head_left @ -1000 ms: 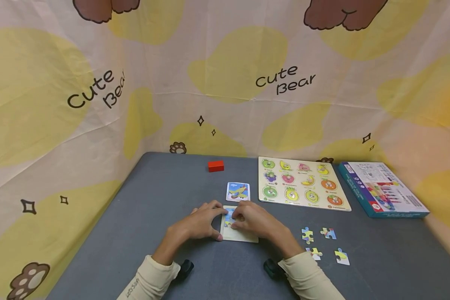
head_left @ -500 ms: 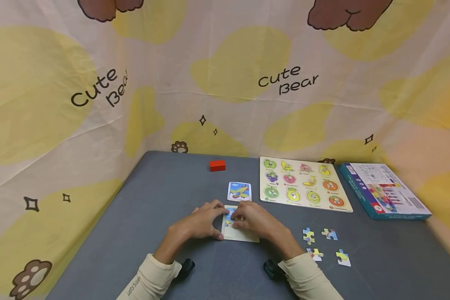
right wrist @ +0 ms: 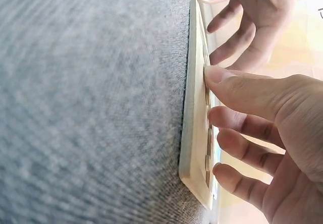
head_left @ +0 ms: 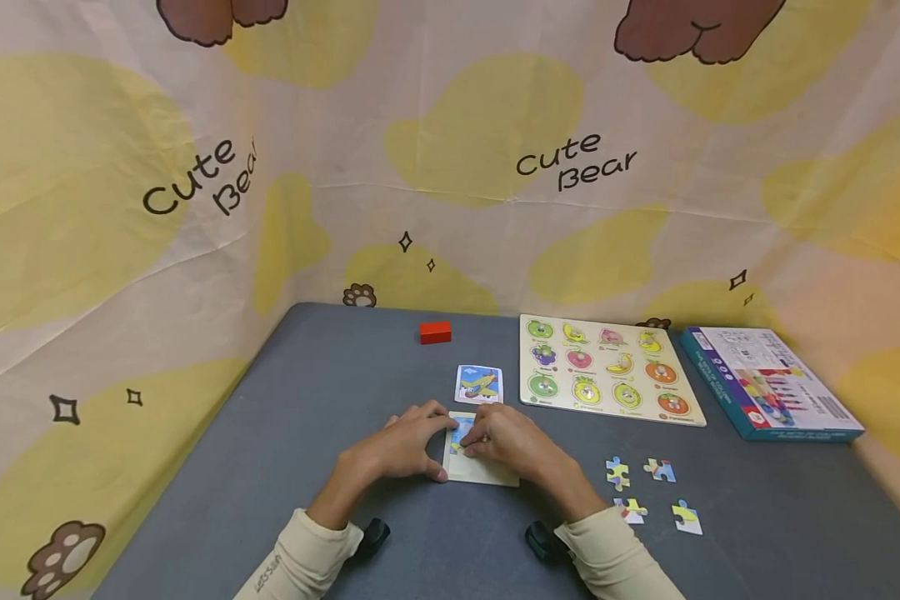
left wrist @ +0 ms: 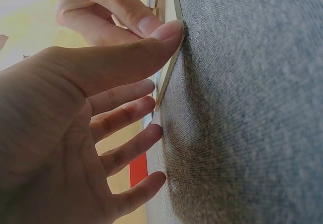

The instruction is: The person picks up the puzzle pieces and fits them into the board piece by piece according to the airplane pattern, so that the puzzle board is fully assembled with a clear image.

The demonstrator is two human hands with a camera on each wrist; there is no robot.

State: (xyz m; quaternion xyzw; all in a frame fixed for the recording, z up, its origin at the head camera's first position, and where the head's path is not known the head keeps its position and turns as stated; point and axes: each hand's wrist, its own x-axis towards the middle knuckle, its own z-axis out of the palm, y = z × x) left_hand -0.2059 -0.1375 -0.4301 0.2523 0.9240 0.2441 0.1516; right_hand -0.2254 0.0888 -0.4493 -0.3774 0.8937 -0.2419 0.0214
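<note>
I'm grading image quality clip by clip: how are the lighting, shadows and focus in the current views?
Head: fairly even light, fruit board pictures distinct, captions too small to read. Left wrist: curtain washed out, left grip dimmer, a soft shadow on the tabletop beside it. Right wrist: curtain overexposed at right, tabletop texture blurred at left, wooden tray edge clearer.

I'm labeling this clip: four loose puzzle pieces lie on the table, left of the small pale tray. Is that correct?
The side is wrong: in the head view, the four loose puzzle pieces lie on the table, right of the tray.
</note>
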